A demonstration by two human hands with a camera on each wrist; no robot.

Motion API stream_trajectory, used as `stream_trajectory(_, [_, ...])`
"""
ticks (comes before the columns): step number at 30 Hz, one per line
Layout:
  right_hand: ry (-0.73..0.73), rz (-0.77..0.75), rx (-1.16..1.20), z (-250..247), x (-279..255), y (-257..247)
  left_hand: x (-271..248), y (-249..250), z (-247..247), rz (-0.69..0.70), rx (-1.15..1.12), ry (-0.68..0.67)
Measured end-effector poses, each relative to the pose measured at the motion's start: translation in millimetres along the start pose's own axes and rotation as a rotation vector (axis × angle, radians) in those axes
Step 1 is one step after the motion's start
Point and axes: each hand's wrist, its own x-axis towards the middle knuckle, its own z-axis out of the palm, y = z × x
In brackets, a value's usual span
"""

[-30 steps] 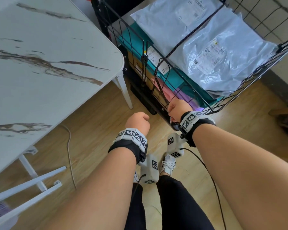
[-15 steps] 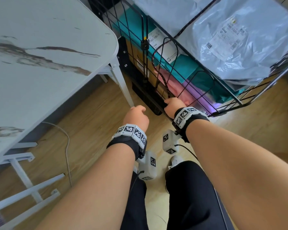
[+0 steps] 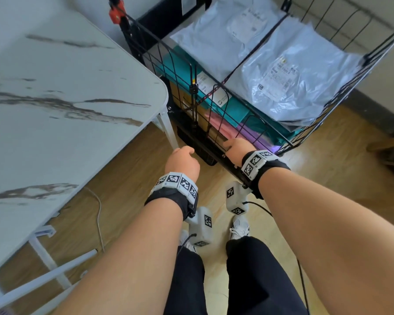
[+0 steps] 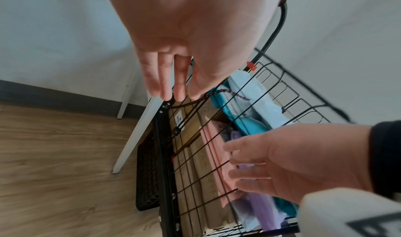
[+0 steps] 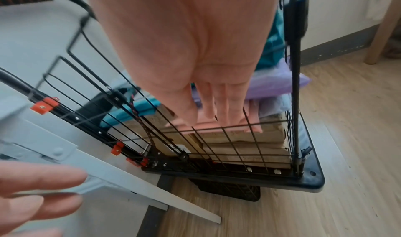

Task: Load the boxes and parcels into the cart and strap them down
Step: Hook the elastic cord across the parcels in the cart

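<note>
At the far left stands the marble-patterned table (image 3: pixel 62 92), its white leg (image 3: pixel 168 130) just beside the cart. The left hand (image 3: pixel 182 161) hovers near that leg, free of the wire; the wrist views show its fingers (image 4: pixel 165 79) hanging straight and loose, holding nothing, with the elastic cord (image 4: pixel 219 93) running just behind the fingertips.

Right of it, the right hand (image 3: pixel 237 148) rests against the near wire wall of the cart (image 3: pixel 191 71), low down; its fingers (image 5: pixel 219 103) lie almost straight along the mesh in front of the pink parcel (image 3: pixel 216 126), and I cannot tell whether any fingertip hooks a wire.

A second ago the right hand was clenched at the foot of this wall; now its fingers have eased out flat, while the left hand has opened from a fist. That suggests the cord's end has probably been hooked and let go.

Farther right, the load sits inside the cart: brown boxes (image 5: pixel 236 137) at the bottom, teal parcels (image 3: pixel 239 108) and a purple parcel (image 3: pixel 250 135) above, two grey mailer bags (image 3: pixel 289 80) on top, with the cord crossing between them. Loading looks done; strapping seems close to finished.
</note>
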Motion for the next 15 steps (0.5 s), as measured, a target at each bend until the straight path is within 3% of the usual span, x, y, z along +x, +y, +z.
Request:
stream_trajectory(9, [0.040, -0.111, 0.028, -85.5, -87.8, -34.8, -47.7, 59.8, -76.3, 0.134, 0.028, 0.137])
stream_trajectory(15, [0.177, -0.094, 0.229, -142.6, -111.6, -11.0, -70.6, 114.1, -87.2, 0.188, 0.060, 0.190])
